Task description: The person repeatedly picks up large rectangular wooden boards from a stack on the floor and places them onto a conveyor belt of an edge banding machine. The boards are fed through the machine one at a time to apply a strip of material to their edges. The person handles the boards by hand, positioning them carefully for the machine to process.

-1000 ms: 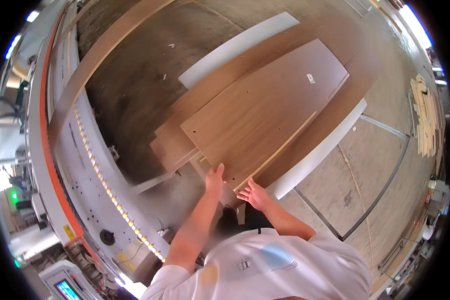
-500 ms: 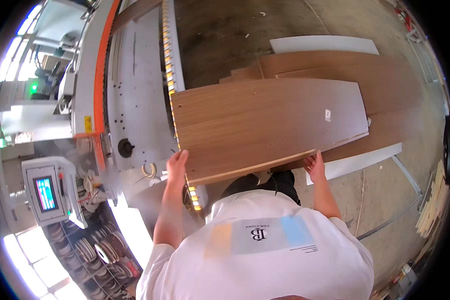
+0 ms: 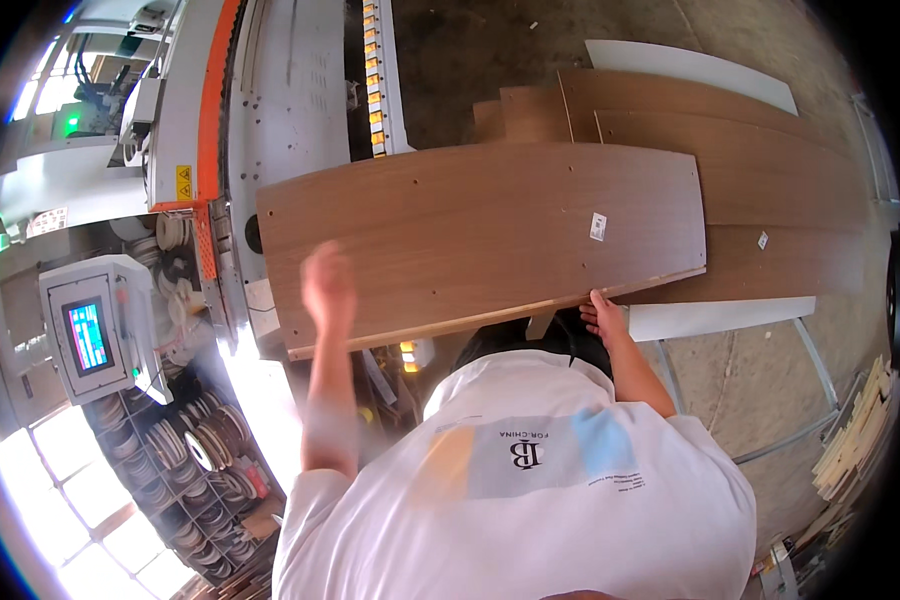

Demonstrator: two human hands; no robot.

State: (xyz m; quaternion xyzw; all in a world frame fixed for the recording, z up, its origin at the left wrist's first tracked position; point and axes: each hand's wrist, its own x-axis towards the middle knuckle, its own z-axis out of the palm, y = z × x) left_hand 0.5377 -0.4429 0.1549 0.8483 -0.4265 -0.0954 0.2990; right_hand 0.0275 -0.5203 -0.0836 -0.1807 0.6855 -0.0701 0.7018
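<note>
A long brown wood-grain board (image 3: 460,225) lies in front of me, with small drilled holes and a white label near its right end. Its left part rests over the white machine bed. My right hand (image 3: 604,318) holds the near edge toward the right end, thumb on top and fingers at the underside. Over the board's left part is my left hand (image 3: 328,285), smeared by motion; its fingers are not clear, and whether it touches the surface cannot be made out.
Beyond and right of the board lies a stack of brown panels (image 3: 790,190) with white panels among them. On the left stand the machine bed (image 3: 290,90), an orange guard strip (image 3: 213,110), a roller rail (image 3: 375,80) and a control screen (image 3: 88,335). Edging rolls (image 3: 205,445) sit below.
The board has shifted left across the rail onto the machine bed. My left hand has left the board's near left corner and moved over its surface. My right hand stays on the near edge.
</note>
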